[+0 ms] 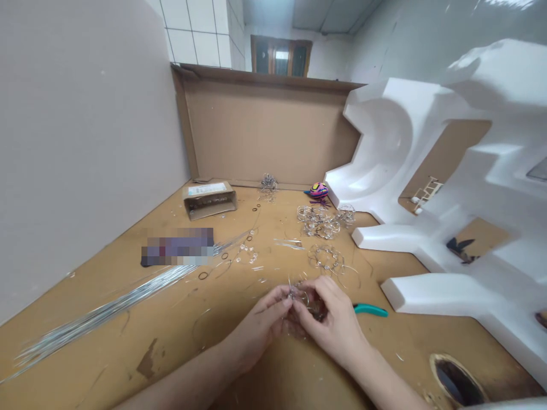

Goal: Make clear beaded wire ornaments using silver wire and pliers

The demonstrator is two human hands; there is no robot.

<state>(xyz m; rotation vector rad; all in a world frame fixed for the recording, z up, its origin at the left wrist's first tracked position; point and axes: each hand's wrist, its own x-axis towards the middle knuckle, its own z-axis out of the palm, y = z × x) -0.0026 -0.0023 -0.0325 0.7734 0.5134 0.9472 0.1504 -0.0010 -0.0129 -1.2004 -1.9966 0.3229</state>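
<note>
My left hand and my right hand meet above the tan wooden tabletop. Their fingertips pinch a small tangle of looped silver wire between them. Just right of my right hand lies a pair of pliers, with only a teal handle showing. Farther ahead are clusters of linked wire rings and a looser wire ring cluster. A long bundle of straight silver wire rods stretches along the table's left side, beyond my left hand.
White moulded foam packaging rises along the right, and a dark hole pierces the table at lower right. A grey panel and cardboard sheet form walls. A cardboard box, wire ball and colourful figure stand ahead.
</note>
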